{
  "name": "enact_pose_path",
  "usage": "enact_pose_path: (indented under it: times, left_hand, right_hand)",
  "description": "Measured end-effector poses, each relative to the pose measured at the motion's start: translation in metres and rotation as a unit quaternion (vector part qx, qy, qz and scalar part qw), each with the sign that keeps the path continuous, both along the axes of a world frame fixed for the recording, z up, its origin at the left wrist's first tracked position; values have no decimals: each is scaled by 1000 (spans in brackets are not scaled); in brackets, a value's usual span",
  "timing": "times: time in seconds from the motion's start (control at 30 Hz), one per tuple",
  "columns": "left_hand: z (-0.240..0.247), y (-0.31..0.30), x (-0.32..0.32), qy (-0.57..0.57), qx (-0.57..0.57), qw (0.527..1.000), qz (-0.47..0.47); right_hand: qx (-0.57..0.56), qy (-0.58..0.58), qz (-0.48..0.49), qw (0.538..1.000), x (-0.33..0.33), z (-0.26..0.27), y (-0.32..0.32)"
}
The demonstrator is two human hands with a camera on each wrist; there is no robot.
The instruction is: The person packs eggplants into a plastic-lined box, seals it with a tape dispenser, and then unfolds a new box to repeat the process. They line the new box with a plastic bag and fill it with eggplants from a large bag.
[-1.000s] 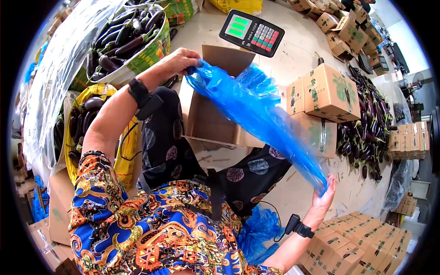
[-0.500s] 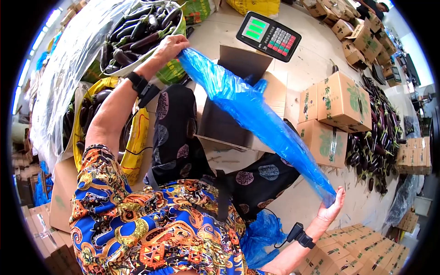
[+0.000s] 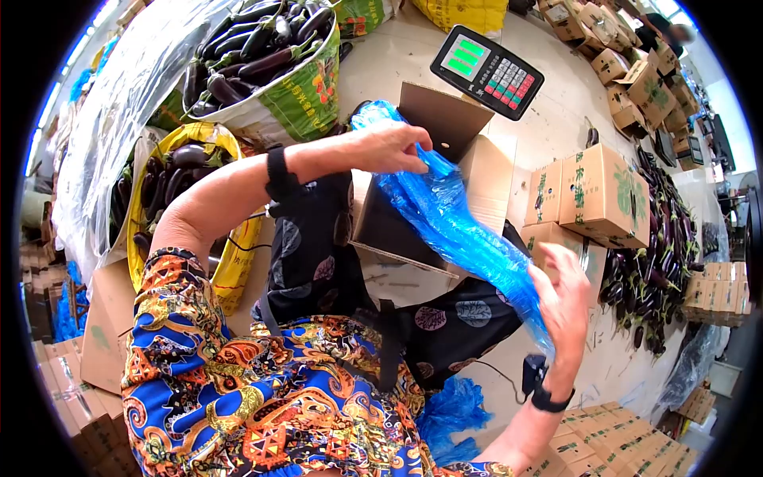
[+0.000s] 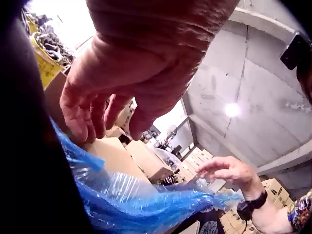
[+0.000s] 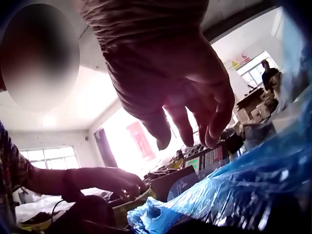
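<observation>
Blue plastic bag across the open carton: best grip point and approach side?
I'd pinch the blue plastic bag at its narrow end by the right hand, probably coming in from the person's right. The bag tapers there and extends past the open carton's edge; its middle is broader and looks slack, so likely harder to control.

Blue film [image 3: 441, 208] before me: thin plastic, glossy, crinkled. Open carton [image 3: 493, 171]: matt cardboard, smooth. Scale panel [image 3: 488, 73]: smooth hard plastic. Eggplants [image 3: 258, 49]: glossy, smooth skins. Clear sheeting [image 3: 107, 127]: shiny, wrinkled plastic. My shirt [image 3: 270, 389]: cloth. My trousers [image 3: 306, 250]: matt cloth.
</observation>
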State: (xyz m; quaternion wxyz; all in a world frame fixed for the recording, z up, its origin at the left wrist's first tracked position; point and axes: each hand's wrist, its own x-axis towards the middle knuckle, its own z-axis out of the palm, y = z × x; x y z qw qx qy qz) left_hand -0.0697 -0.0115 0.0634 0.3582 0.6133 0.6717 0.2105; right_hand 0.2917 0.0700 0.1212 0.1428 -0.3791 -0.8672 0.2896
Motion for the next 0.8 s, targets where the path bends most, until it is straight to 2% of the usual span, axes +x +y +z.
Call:
enact_pose_path:
  times: [0.03,0.1,0.17,0.2,0.23,0.3,0.37,0.43,0.47,0.5,0.53,0.57,0.63,0.7,0.77,0.8]
  left_hand:
    - [-9,3,4,15,-4,1000,-3]
    - [-15,3,17,16,-2,1000,19]
    - [-25,1,25,-5,13,998,58]
    - [-26,1,27,-20,-25,997,71]
    - [-28,0,28,18,-5,996,85]
    - [-35,-3,27,96,35,989,110]
    - [-47,0,19,114,52,977,170]
    - [-67,10,10,59,-18,971,230]
    - [-63,12,13,-10,-74,973,217]
    - [-59,12,18,-79,-128,968,202]
    - [-58,7,25,-221,-154,946,181]
    - [-56,3,33,-353,-193,900,167]
    - [-32,0,63,-381,-160,897,157]
    - [-19,0,88,-395,-177,882,185]
    - [-9,-2,105,-378,-145,900,162]
    - [-11,-3,112,-428,-121,883,148]
  right_hand:
    - [17,-7,60,998,-11,-12,12]
    - [-53,-76,75,993,-45,-23,19]
    - [-7,-121,130,984,-65,-52,27]
    - [4,-126,127,984,-72,-68,27]
    - [19,-159,151,975,-74,-78,28]
    - [-20,-246,187,951,-78,-77,25]
    - [-28,-104,186,977,-66,-85,22]
    - [-41,13,166,985,-59,-78,18]
    - [-134,40,118,983,-59,-62,10]
    - [-162,49,80,982,-56,-52,3]
    - [-190,59,41,979,-51,-43,-4]
    - [-217,67,1,974,-47,-39,-10]
    - [-263,114,-36,957,-41,-37,-22]
    - [-251,150,-42,955,-40,-43,-33]
    - [-230,160,-51,959,-44,-45,-42]
    - [-235,168,-61,956,-49,-49,-46]
